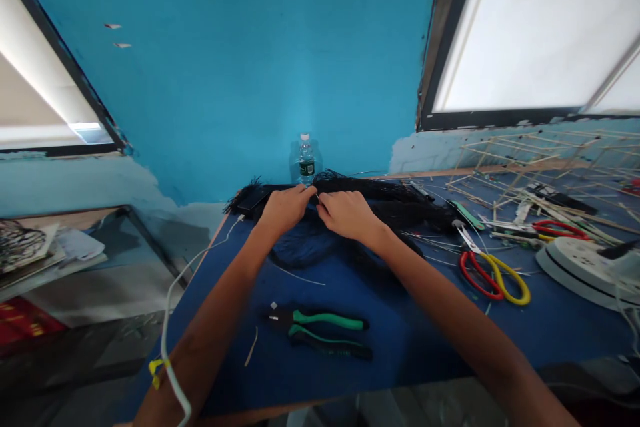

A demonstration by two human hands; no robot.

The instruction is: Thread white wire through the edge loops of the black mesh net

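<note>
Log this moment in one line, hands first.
left hand: at black strands | right hand: beside left, fingers curled | pliers: on blue table, unheld

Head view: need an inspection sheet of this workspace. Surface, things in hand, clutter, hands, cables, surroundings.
Surface: blue tabletop, scraps scattered at right.
Things in hand: black strands around both hands; green-handled pliers lie nearer the front edge.
Clutter: red-and-yellow-handled scissors and white round object at right; clear bottle by the wall.
Hands: left hand and right hand close together, fingers curled; exact grip unclear.
Cables: white cable crosses the left forearm in view.
Surroundings: blue wall, paint chipped.
</note>
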